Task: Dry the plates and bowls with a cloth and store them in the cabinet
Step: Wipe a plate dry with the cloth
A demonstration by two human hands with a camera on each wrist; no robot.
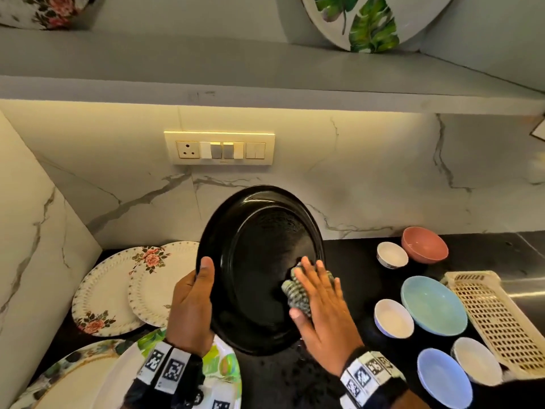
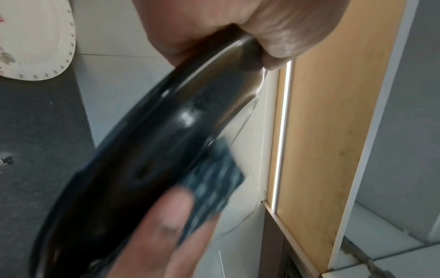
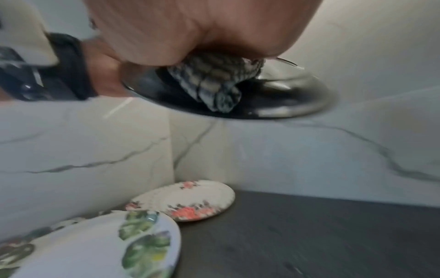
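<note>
A glossy black plate [image 1: 259,261] is held tilted, almost upright, above the dark counter. My left hand [image 1: 200,278] grips its left rim, thumb on the front face and fingers hidden behind. My right hand [image 1: 318,290] presses a folded grey checked cloth [image 1: 295,290] flat against the plate's lower right face with straight fingers. In the left wrist view the plate [image 2: 147,150] appears edge-on with the cloth [image 2: 214,178] against it. In the right wrist view the cloth [image 3: 212,82] sits bunched under my palm on the plate [image 3: 285,101].
Two floral plates [image 1: 118,290] and leaf-print plates [image 1: 88,379] lie on the counter at left. At right stand a pink bowl [image 1: 424,245], a teal bowl [image 1: 433,305], a blue bowl [image 1: 442,379], small white bowls and a cream basket [image 1: 495,320]. A grey shelf [image 1: 265,84] runs overhead.
</note>
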